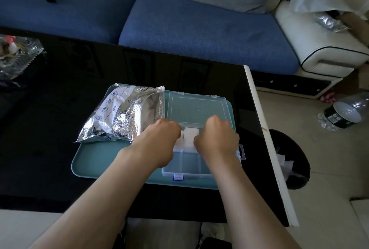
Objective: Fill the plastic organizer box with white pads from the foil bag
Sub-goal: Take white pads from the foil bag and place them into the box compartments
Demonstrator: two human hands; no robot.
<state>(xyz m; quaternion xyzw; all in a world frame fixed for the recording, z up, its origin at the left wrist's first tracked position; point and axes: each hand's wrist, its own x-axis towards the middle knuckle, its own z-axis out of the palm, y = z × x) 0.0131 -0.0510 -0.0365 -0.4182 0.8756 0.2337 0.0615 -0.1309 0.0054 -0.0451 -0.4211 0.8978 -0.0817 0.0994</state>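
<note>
White pads in box | left hand, right hand on pads, fingers curled, grip unclear | bag left, on tray

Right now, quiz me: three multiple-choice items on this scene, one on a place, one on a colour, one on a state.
1. Where does the foil bag lie relative to the organizer box?
A. to its left on the tray
B. inside it
C. on the sofa

2. What colour is the tray?
A. red
B. teal
C. yellow

3. The box lid is:
A. latched shut
B. missing
C. open, folded back

Key: 1 A, the bag sits left of the box on the same tray. 2 B, its bare surface is teal. 3 C, the lid lies flat behind the compartments, where white pads show between both hands.
</note>
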